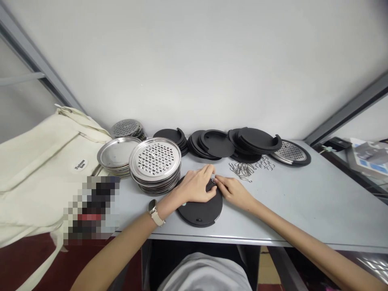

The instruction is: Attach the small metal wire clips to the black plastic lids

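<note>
A black round disc lies on the table in front of me, with a small slot near its front edge. My left hand rests across its far part, fingers bent over the far edge and thumb on top. At the disc's far right edge, my right hand pinches a small metal ring, mostly hidden by the fingertips. Just left of the disc stands a stack of round metal grater plates. Wire hooks and loose metal rings lie beyond my right hand.
Stacks of black discs line the wall. Plain metal plates and more grater plates stand at the left, beside a cream bag. A black-rimmed grater lies back right. The table's front edge runs close to me.
</note>
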`<action>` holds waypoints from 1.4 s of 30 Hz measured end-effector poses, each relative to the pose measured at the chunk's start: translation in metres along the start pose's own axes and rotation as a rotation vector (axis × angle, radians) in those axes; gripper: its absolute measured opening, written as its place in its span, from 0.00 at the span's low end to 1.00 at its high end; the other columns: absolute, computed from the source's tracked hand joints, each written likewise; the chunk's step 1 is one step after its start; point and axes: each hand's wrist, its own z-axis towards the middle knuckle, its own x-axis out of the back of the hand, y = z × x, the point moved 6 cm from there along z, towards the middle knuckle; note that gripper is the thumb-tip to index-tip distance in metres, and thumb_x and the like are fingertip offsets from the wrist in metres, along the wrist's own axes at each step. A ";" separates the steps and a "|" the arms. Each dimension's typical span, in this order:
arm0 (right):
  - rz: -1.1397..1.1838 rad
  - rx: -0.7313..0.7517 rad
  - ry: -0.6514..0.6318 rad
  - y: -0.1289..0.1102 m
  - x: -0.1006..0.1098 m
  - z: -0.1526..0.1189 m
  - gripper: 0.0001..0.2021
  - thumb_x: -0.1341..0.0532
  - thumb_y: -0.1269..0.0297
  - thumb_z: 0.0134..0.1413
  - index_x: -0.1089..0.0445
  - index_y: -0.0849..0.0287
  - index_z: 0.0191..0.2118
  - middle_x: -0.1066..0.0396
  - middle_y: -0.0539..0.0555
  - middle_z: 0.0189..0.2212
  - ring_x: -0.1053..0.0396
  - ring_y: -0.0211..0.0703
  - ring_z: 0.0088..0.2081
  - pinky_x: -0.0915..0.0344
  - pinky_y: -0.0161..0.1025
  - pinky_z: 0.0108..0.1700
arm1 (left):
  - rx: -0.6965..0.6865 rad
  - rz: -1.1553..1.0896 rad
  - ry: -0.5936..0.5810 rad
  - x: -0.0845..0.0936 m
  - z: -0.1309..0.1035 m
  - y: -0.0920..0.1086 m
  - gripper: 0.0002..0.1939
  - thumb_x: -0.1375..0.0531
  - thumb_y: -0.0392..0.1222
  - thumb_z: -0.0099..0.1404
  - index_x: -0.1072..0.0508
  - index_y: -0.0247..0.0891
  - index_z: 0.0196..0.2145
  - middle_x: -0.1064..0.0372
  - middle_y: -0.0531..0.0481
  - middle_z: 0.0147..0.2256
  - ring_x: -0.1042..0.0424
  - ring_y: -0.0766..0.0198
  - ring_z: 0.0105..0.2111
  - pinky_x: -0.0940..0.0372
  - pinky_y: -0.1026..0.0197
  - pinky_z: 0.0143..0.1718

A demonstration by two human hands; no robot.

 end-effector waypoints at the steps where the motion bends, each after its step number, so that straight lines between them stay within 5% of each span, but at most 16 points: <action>1: 0.004 -0.002 0.005 0.000 0.000 0.000 0.16 0.57 0.61 0.66 0.43 0.56 0.27 0.38 0.49 0.20 0.38 0.40 0.23 0.45 0.35 0.29 | 0.000 -0.017 -0.001 0.000 0.000 0.000 0.17 0.45 0.45 0.60 0.45 0.40 0.45 0.32 0.48 0.42 0.29 0.57 0.39 0.40 0.59 0.31; 42: 0.128 0.003 0.084 0.003 -0.001 -0.002 0.15 0.54 0.61 0.65 0.41 0.57 0.27 0.38 0.48 0.19 0.40 0.38 0.21 0.48 0.34 0.27 | -0.074 -0.146 -0.061 -0.003 -0.002 -0.003 0.25 0.45 0.40 0.63 0.50 0.41 0.55 0.29 0.49 0.43 0.26 0.54 0.39 0.36 0.60 0.35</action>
